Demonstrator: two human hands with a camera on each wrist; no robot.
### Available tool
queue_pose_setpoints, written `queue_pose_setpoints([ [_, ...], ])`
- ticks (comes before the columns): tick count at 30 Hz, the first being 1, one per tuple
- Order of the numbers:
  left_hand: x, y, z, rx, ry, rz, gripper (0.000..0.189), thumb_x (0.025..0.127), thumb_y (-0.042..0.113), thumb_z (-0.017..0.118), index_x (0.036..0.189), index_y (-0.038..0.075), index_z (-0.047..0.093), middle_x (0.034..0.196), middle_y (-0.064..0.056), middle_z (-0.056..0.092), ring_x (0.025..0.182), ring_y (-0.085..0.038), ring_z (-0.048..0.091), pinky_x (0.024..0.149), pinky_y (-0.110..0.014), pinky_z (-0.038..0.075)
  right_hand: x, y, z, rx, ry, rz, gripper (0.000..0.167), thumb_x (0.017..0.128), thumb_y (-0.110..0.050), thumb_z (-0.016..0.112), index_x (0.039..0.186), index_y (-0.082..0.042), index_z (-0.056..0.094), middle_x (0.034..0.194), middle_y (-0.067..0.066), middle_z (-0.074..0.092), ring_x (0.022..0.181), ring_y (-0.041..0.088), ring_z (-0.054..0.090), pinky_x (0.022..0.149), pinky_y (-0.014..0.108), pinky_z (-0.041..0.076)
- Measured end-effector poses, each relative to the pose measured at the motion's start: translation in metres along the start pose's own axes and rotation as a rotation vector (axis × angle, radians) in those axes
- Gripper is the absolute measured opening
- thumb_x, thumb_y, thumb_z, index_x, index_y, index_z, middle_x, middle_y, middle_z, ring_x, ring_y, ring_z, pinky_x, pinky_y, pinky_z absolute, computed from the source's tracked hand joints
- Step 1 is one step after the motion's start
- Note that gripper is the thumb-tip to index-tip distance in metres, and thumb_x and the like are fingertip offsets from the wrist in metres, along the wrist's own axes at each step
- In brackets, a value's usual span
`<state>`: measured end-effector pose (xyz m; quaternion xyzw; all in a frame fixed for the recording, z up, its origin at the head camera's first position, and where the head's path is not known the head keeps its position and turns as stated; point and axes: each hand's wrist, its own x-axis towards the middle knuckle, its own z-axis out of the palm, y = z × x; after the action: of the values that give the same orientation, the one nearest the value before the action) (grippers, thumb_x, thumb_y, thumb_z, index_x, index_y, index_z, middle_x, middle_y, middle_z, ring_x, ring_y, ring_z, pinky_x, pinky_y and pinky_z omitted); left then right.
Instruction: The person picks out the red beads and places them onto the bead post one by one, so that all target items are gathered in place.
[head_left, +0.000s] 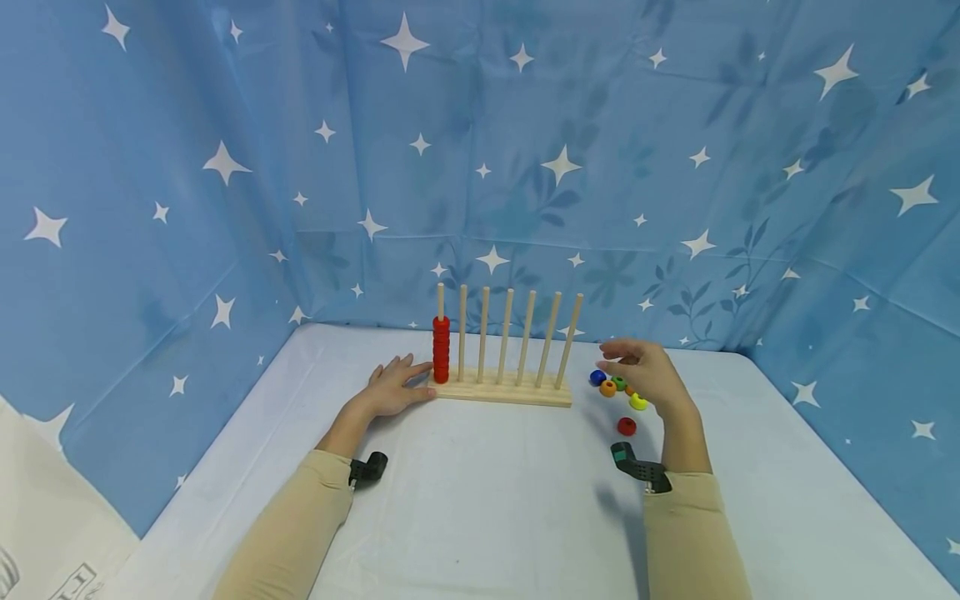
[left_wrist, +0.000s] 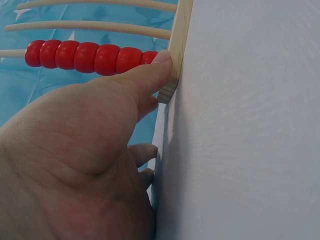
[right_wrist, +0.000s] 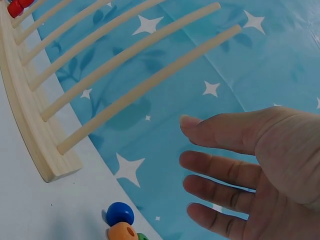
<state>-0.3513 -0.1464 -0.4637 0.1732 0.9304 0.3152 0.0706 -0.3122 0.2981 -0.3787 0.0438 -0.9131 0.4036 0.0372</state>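
Observation:
A wooden bead rack (head_left: pixel 498 393) stands on the table with a row of upright pegs. Red beads (head_left: pixel 441 350) are stacked on its leftmost peg, whose top stays bare; the other pegs hold none. My left hand (head_left: pixel 390 393) grips the left end of the base, thumb in front and index finger behind, as the thumb (left_wrist: pixel 150 70) in the left wrist view shows. To the right of the rack, my right hand (head_left: pixel 647 373) hovers above loose beads with nothing in it. In the right wrist view its fingers (right_wrist: pixel 220 167) are loosely extended, apart from the thumb.
Loose beads lie right of the rack: blue (head_left: pixel 597 377), orange (head_left: pixel 607 388), green (head_left: pixel 618 382) and yellow (head_left: pixel 638 402) close together, and a red bead (head_left: pixel 627 427) nearer me. A blue star-patterned curtain (head_left: pixel 487 167) rises behind and beside the white table (head_left: pixel 480 500).

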Motion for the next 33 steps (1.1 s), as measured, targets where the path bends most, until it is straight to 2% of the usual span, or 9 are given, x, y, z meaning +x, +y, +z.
queue_pose_setpoints([
  [12, 0.002, -0.001, 0.001, 0.008, 0.005, 0.004, 0.071, 0.101, 0.049, 0.063, 0.161, 0.018, 0.042, 0.172, -0.025, 0.018, 0.160, -0.049, 0.004, 0.125, -0.069, -0.002, 0.002, 0.018, -0.004, 0.019, -0.044, 0.024, 0.046, 0.100, -0.028, 0.071, 0.138, -0.004, 0.064, 0.133, 0.022, 0.067, 0.115, 0.040, 0.065, 0.079, 0.029, 0.055],
  [20, 0.002, -0.002, 0.001, 0.023, 0.010, 0.011, 0.070, 0.101, 0.049, 0.063, 0.161, 0.018, 0.043, 0.171, -0.025, 0.019, 0.160, -0.050, 0.005, 0.125, -0.070, 0.000, 0.002, 0.026, -0.004, 0.014, -0.066, 0.029, 0.046, 0.099, -0.029, 0.073, 0.137, -0.004, 0.065, 0.129, 0.021, 0.070, 0.111, 0.035, 0.067, 0.086, 0.044, 0.059],
  [33, 0.003, -0.004, 0.002, 0.020, 0.013, 0.005, 0.071, 0.101, 0.050, 0.062, 0.161, 0.017, 0.042, 0.172, -0.025, 0.018, 0.160, -0.050, 0.005, 0.125, -0.069, -0.001, 0.002, 0.037, -0.005, -0.023, -0.099, 0.049, 0.044, 0.098, -0.018, 0.071, 0.138, 0.001, 0.064, 0.133, 0.024, 0.067, 0.111, 0.032, 0.065, 0.092, 0.045, 0.056],
])
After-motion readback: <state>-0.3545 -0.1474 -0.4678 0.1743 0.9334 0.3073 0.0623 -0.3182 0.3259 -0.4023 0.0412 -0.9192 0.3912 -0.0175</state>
